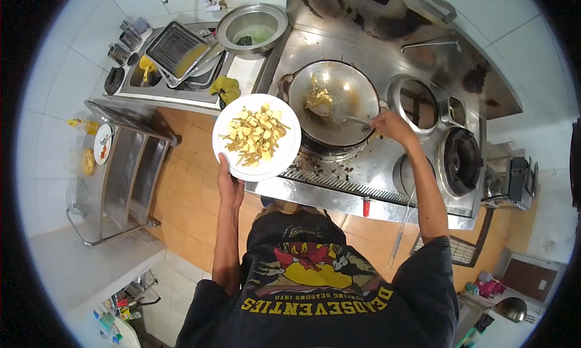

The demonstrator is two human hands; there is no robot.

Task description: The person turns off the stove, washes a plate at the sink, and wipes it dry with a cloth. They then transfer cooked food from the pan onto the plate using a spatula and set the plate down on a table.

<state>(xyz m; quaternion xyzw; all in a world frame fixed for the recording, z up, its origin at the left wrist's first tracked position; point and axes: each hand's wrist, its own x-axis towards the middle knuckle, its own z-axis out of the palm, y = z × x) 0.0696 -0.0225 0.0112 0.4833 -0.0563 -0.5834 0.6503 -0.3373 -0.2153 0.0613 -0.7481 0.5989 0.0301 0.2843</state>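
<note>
My left hand [230,182] grips the near rim of a round white plate [225,160] from below, thumb at the edge. Cut green beans with pale yellow cubes [257,133] are heaped on the plate. To the right, my right hand [392,127] is closed round the handle of a metal ladle [351,117] reaching into a large wok [354,85]. More of the pale pieces [321,97] lie at the ladle's head, which they partly cover. Oily brown residue coats the wok's inside. The plate is just left of the wok, beyond the counter's front edge.
The steel stove [375,178] has food scraps around the wok and another burner [460,160] at right. A steel basin [254,21], stacked trays [175,48] and a yellow-green cloth [226,89] are at back left. A metal trolley [124,172] stands at left.
</note>
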